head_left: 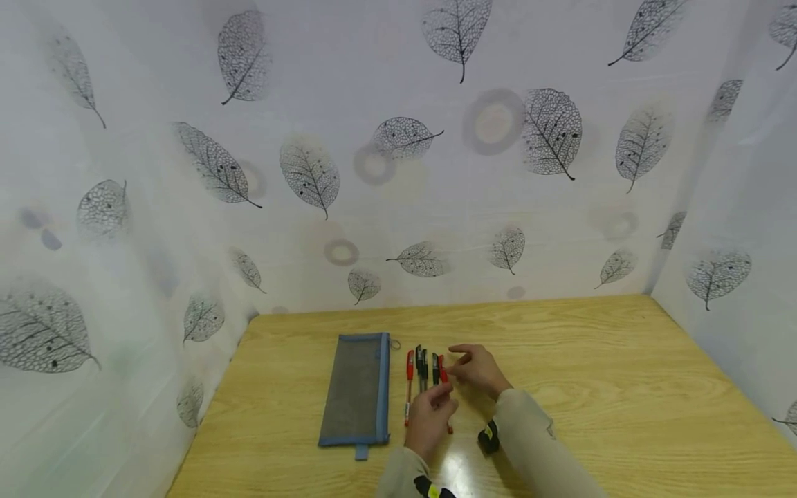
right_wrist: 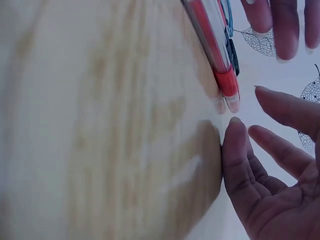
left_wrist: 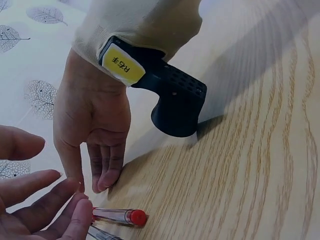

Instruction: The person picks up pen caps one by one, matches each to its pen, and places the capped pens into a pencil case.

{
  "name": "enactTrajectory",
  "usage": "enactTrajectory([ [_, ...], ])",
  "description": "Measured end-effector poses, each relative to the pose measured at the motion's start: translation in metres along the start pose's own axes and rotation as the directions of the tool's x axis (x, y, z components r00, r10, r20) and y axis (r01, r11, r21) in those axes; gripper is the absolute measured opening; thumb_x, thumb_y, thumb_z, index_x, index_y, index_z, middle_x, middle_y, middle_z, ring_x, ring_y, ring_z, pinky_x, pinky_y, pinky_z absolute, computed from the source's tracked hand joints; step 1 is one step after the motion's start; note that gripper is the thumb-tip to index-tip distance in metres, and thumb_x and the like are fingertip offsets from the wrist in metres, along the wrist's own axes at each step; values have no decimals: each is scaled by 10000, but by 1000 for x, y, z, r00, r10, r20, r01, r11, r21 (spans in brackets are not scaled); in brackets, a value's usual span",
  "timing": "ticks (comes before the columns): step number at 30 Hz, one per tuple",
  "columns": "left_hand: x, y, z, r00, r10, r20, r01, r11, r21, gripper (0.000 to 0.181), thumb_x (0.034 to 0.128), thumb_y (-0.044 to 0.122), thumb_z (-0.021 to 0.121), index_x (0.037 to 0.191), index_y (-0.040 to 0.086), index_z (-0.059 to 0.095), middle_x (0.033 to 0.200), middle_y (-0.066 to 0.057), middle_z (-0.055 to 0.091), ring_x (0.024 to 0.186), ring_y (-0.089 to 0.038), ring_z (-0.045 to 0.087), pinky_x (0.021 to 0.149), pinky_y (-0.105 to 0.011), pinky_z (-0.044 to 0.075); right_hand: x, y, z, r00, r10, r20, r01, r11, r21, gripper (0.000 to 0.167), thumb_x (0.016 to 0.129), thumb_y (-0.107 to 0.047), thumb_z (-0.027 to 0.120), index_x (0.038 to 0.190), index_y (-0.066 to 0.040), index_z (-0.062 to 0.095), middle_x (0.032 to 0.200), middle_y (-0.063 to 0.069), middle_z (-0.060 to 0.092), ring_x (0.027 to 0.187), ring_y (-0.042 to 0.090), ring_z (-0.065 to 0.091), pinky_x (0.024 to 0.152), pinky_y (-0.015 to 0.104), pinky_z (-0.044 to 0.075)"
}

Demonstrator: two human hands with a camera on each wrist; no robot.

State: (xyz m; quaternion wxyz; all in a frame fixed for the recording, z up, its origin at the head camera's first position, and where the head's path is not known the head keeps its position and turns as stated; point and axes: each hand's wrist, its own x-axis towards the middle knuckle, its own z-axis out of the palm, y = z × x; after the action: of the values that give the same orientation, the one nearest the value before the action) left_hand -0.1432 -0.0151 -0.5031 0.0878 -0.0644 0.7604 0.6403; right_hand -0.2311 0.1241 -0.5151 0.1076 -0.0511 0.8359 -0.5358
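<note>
Five slim, clear-barrelled pens (head_left: 420,363), two with red parts and three with black, lie side by side on the yellow wood-grain table (head_left: 591,366), pointing far to near. Just left of them lies a flat grey mesh pouch with blue edging (head_left: 351,391). The right hand (head_left: 479,369) is beside the far end of the rightmost red pen (head_left: 443,366), thumb and fingers apart and holding nothing. The left hand (head_left: 429,418) is over the row's near part, its fingers loosely bent with the thumb apart; whether they touch a pen cannot be told. The step in hand looks like arranging the row; the next move seems to call for light fingertip contact at the rightmost red pen, without scattering its neighbours.
</note>
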Motion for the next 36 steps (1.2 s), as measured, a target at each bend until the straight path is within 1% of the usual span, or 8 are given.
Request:
enactTrajectory([
  [4, -1, 3, -2, 1000, -14, 1, 14, 1000, -4, 315, 891, 95, 642, 1203, 56, 649, 1155, -43, 659, 1043, -181, 595, 907, -410, 495, -2, 1, 0, 1000, 14, -22, -13, 1000, 21, 415, 862, -60, 698, 1238, 72, 582, 891, 134, 661, 679, 216, 649, 624, 346, 558],
  [11, -7, 2, -11, 996, 88, -16, -88, 996, -25, 281, 911, 110, 631, 1181, 37, 658, 1160, -85, 659, 1055, -226, 610, 877, -414, 515, -10, 1, 0, 998, 31, -55, -26, 996, 87, 341, 889, -91, 674, 1191, 54, 610, 934, 142, 655, 721, 223, 643, 656, 355, 557],
  [19, -2, 7, -36, 968, 230, -99, -222, 971, 92, 256, 918, 91, 634, 1159, 10, 660, 1159, -111, 648, 1100, -308, 577, 918, -451, 477, -24, 6, 3, 995, 34, -91, -9, 965, 261, 314, 928, -87, 624, 1207, 54, 597, 993, 135, 656, 827, 236, 630, 705, 331, 550],
  [22, 4, 9, -52, 954, 282, -101, -257, 944, 206, 279, 926, 79, 627, 1192, -3, 633, 1205, -149, 615, 1160, -355, 533, 961, -514, 433, -29, 7, 6, 989, 53, -136, -4, 942, 336, 301, 929, -68, 617, 1200, 61, 596, 1016, 146, 651, 852, 232, 631, 724, 313, 549],
  [25, 10, 9, -68, 932, 343, -119, -265, 867, 421, 302, 910, 95, 654, 1197, 5, 625, 1206, -164, 593, 1165, -378, 513, 954, -540, 429, -33, 9, 11, 981, 72, -179, 4, 920, 392, 292, 937, -68, 609, 1197, 64, 595, 1053, 158, 643, 887, 223, 635, 751, 305, 549],
  [30, 21, 1, -92, 895, 432, -114, -215, 641, 737, 411, 859, 180, 726, 1192, -32, 612, 1241, -224, 535, 1184, -406, 483, 946, -545, 435, -39, 11, 20, 966, 89, -244, 22, 907, 420, 276, 944, -70, 599, 1181, 71, 591, 1064, 144, 641, 893, 179, 635, 763, 278, 541],
  [33, 24, -7, -101, 915, 398, -65, -181, 548, 817, 577, 842, 273, 742, 1260, -73, 545, 1339, -294, 449, 1276, -468, 390, 1014, -574, 368, -43, 11, 24, 955, 102, -277, 32, 897, 440, 267, 939, -59, 603, 1166, 80, 591, 1041, 120, 647, 868, 149, 628, 747, 262, 537],
  [36, 25, -14, -106, 945, 324, -33, -145, 509, 848, 761, 819, 372, 753, 1339, -98, 457, 1414, -348, 343, 1343, -518, 265, 1071, -601, 276, -45, 12, 28, 948, 114, -296, 35, 889, 456, 257, 934, -49, 608, 1151, 87, 594, 1012, 100, 649, 847, 130, 618, 739, 253, 533],
])
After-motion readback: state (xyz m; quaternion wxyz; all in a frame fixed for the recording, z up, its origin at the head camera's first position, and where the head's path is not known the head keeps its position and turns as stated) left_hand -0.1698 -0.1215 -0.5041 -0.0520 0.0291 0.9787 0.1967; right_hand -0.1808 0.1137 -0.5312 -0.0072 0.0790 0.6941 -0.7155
